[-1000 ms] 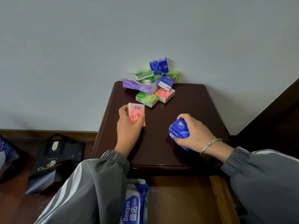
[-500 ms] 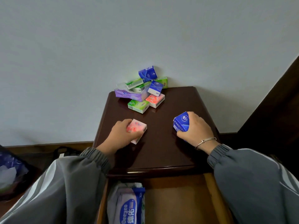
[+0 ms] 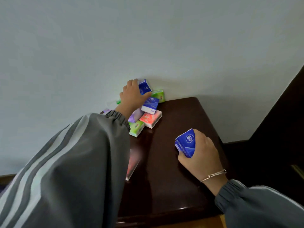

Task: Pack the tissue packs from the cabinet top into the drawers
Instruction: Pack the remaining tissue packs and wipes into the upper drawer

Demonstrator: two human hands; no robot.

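Blue tissue pack [image 3: 186, 143] sits clamped in our right hand [image 3: 199, 155], fingers curled round it, resting low over the dark cabinet top [image 3: 181, 178] near its right side. Our left hand [image 3: 131, 96] is at the back of the top against the wall [image 3: 148, 38], fingers and thumb wrapped on the topmost blue pack [image 3: 144, 87] of the pile; whether it is lifted clear or just gripped we cannot tell. Left in that pile: a second blue pack [image 3: 150, 105] leaning just below, a green pack [image 3: 158, 95] behind it at the wall, an orange-pink pack [image 3: 150, 119] flat on the wood, a purple pack [image 3: 135, 115] partly under our wrist, another green pack [image 3: 136, 128] at the front edge of the heap. The grey sleeve [image 3: 74, 162] hides whatever else lies on the left. A pink pack [image 3: 133, 163] lies apart, nearer us, half hidden by that sleeve and blurred. A sliver of light wood at the bottom edge may be the open drawer [image 3: 221, 219]; its contents are not visible, so we cannot count anything as packed. Our read: early to mid task, two packs in hand, at least six on top, nothing confirmed stowed. Remaining work is carrying these down and repeating until the top holds none.
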